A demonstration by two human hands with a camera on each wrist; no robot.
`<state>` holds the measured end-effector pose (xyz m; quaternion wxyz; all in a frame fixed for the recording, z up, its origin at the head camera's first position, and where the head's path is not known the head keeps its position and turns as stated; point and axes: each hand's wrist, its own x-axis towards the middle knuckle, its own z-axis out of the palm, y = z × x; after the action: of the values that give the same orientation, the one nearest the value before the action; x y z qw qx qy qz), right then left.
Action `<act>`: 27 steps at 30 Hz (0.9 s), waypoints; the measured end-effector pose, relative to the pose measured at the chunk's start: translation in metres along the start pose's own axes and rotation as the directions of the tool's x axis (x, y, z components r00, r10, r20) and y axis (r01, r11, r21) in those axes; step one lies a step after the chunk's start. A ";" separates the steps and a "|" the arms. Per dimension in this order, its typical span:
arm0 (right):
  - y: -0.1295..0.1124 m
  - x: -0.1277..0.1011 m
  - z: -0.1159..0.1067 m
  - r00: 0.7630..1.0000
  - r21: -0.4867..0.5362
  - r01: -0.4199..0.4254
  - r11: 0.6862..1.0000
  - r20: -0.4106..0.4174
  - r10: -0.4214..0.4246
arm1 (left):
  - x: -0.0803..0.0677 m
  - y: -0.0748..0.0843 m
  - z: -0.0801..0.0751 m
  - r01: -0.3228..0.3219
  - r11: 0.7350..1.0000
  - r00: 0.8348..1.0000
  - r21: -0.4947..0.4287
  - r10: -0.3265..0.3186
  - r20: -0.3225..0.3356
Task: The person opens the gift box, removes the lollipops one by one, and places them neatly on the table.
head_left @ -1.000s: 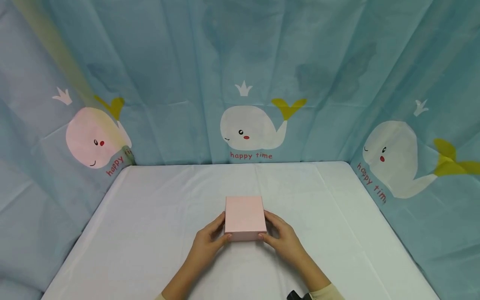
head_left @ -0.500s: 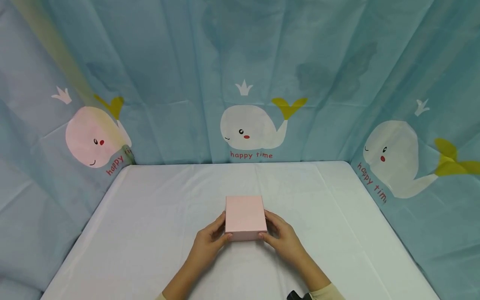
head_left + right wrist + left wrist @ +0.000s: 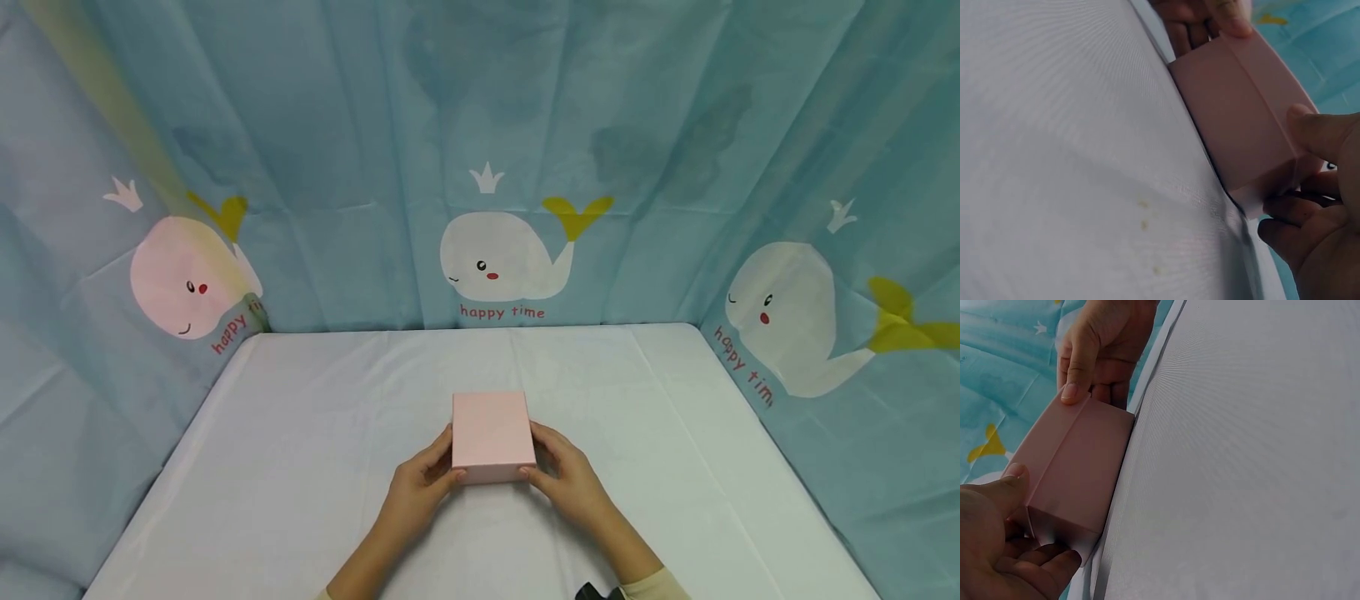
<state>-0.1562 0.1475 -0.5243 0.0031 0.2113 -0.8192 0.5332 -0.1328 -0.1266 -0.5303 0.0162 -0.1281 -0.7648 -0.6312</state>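
Centrally, a square pink box (image 3: 491, 429) sits about midway between the left and right edges of a white-covered tabletop (image 3: 300, 467), well apart from the far edge. The near edge is out of sight. Whether the box rests its full weight on the cloth is hard to tell; its underside is at least very close to it.

Two bare hands hold the box from opposite sides. The left hand (image 3: 422, 483) and right hand (image 3: 562, 475) are each parted only by the box's corner: thumb pressed near the front corner, bent fingers against the side.

Judging by its crisp edges and flat faces, it is probably stiff card, smooth, a little slippery and fairly light, though its contents cannot be seen. Hard squeezing could dent the walls. A line (image 3: 1058, 451) along the front suggests a separate lid. Holding the side walls below it should steady the whole box; a grip above it might catch only the lid.
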 end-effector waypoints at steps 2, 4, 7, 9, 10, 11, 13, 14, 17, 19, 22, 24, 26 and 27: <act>0.000 0.000 0.000 1.000 0.015 0.011 1.000 0.005 -0.011 | 0.000 0.001 0.000 -0.004 1.000 1.000 0.003 0.004 0.006; 0.000 0.000 0.000 1.000 0.022 0.027 0.999 0.007 -0.027 | 0.000 0.001 0.000 -0.011 1.000 1.000 0.007 0.011 0.010; 0.000 0.000 0.001 0.999 0.045 0.050 0.998 0.012 -0.051 | -0.001 0.002 0.001 -0.018 1.000 1.000 0.024 0.018 0.009; 0.001 0.000 0.001 0.998 0.054 0.066 0.996 0.017 -0.067 | -0.001 0.002 0.001 -0.021 0.999 1.000 0.031 0.021 0.004; 0.001 0.000 0.002 0.997 0.063 0.071 0.995 0.017 -0.073 | -0.002 0.001 0.001 -0.020 0.999 1.000 0.033 0.020 0.002; 0.001 0.000 0.002 0.997 0.067 0.077 0.995 0.018 -0.079 | -0.002 0.001 0.001 -0.020 0.999 1.000 0.032 0.020 0.000; 0.001 0.000 0.003 0.996 0.072 0.085 0.994 0.019 -0.086 | -0.003 0.001 0.001 -0.020 0.999 1.000 0.025 0.020 -0.001; 0.001 0.000 0.003 0.995 0.074 0.092 0.993 0.019 -0.093 | -0.003 0.001 0.001 -0.019 1.000 1.000 0.024 0.019 -0.003; 0.001 0.000 0.004 0.994 0.069 0.105 0.992 0.020 -0.106 | -0.005 0.002 0.001 -0.007 1.000 1.000 0.014 0.008 -0.006; 0.002 -0.001 0.004 0.993 0.056 0.118 0.991 0.017 -0.119 | -0.005 0.002 0.001 -0.001 1.000 1.000 0.010 0.001 -0.009; 0.002 -0.001 0.004 0.992 0.028 0.130 0.991 0.006 -0.130 | -0.006 0.003 0.001 -0.001 1.000 1.000 0.010 0.001 -0.008; 0.002 -0.001 0.003 0.991 0.009 0.136 0.991 -0.004 -0.136 | -0.005 0.003 0.001 -0.009 1.000 1.000 0.019 0.009 -0.007; 0.002 -0.001 0.002 0.990 -0.006 0.137 0.991 -0.012 -0.137 | -0.004 0.003 0.001 -0.015 1.000 1.000 0.027 0.016 -0.005; 0.002 0.000 0.002 0.989 -0.016 0.144 0.989 -0.015 -0.145 | -0.004 0.003 0.001 -0.012 1.000 1.000 0.028 0.012 -0.007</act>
<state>-0.1559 0.1462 -0.5267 0.0501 0.2656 -0.8057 0.5270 -0.1282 -0.1261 -0.5283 0.0244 -0.1304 -0.7727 -0.6208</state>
